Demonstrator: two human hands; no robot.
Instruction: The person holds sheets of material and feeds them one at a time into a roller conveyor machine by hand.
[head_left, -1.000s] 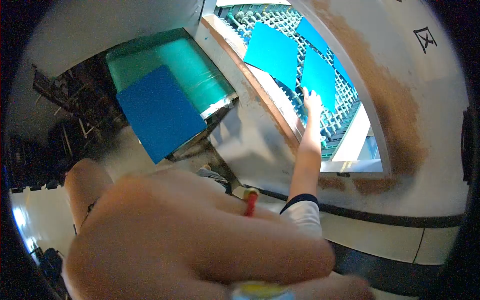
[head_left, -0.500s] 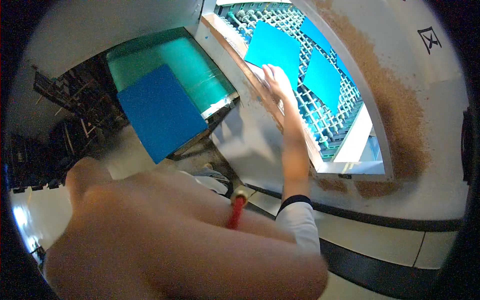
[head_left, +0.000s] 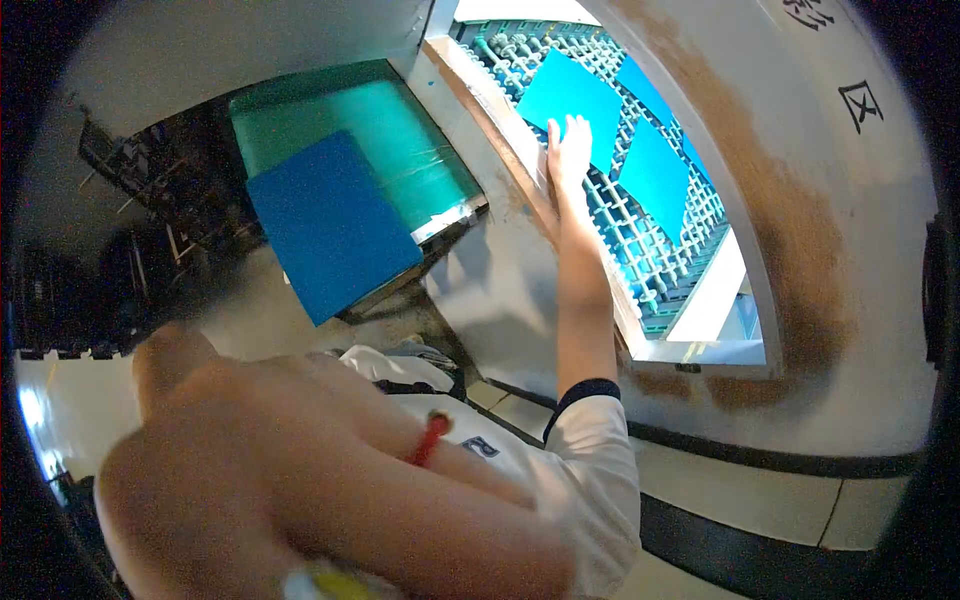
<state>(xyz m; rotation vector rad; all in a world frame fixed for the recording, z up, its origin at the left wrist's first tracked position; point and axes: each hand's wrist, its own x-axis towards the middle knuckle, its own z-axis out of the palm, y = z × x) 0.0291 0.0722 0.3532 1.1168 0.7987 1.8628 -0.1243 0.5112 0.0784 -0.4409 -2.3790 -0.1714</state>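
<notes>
My right hand reaches through a window-like opening, thumb and fingers stretched out and apart. It is at the near edge of a bright blue square panel, which lies on rows of rollers. Whether the fingertips touch the panel I cannot tell. My left hand is very close to the camera and blurred, filling the lower left. A red band with a small bead circles part of it. The fingertips are hard to make out. A darker blue panel sits partly over a green surface on the left.
More blue panels lie on the rollers behind. A pale frame borders the opening, with a wall to its right. Dark racks stand at the far left. Tiled floor shows below.
My right hand has spread its fingers more and turned more upright at the panel's edge. My left hand has shifted down and left, showing more of the white shirt. The view has shifted slightly.
</notes>
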